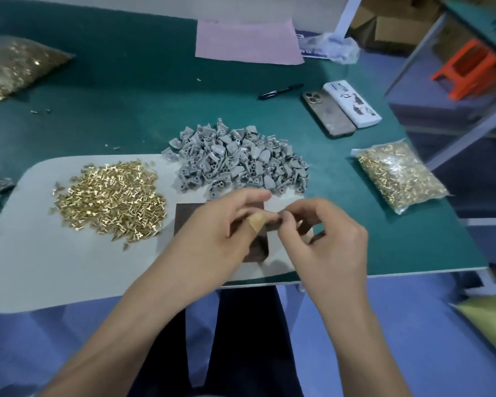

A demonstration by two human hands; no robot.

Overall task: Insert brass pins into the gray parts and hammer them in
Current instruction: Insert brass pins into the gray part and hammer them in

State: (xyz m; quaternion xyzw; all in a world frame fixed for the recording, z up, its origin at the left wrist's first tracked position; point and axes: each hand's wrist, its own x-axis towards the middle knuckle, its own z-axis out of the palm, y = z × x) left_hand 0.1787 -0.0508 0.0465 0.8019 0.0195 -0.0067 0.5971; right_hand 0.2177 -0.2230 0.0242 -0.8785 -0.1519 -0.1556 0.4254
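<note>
Both hands meeting over the dark brown pad [189, 217] at the near edge of the counter [126, 90]. Left hand [226, 222], plaster on the thumb, fingers [252, 196] curled, thumb pinched against the small gray part [281, 217]. Right hand [324, 233] curled in tight from the other side, fingertips on that same part; any pin between them too blurred to tell. Just beyond the hands, heap of gray parts [235, 159]. Left of it, loose pile of brass pins [109, 199] spread on the pale mat [40, 253]. Clear bag of pins [398, 176] off to the right, another bag [12, 67] far left. Phone [327, 116] and black pen [279, 91] farther back.
</note>
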